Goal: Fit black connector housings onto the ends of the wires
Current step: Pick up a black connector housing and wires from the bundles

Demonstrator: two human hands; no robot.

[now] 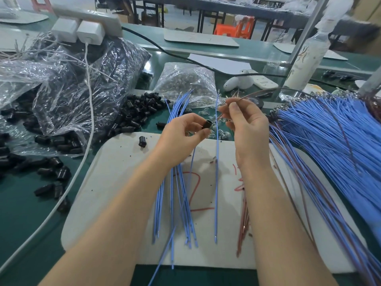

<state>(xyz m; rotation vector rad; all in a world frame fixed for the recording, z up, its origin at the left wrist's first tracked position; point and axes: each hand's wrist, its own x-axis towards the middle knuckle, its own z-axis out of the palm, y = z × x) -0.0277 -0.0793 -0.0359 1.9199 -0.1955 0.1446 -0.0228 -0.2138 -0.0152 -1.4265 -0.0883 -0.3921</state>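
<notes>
**Bench surroundings: non-work items**

Green bench top (20, 213) carries a white mat (115, 172), centre, w/ red marker scrawl (195, 182). Rear left: white power strip (88, 16), 2 white adapters (90, 35) plugged in. White cable (90, 112) drops from the right-hand one and runs fwd past the mat's left edge. Black cable (165, 51) crosses the bench behind. Crinkled clear bags (61, 89) at left; smaller clear bag (185, 79) of pale small parts, centre. Right rear: clear bottle (307, 58), upright; white remote-type unit (263, 81) near it. Orange stool (235, 27) in bkgd.
</notes>
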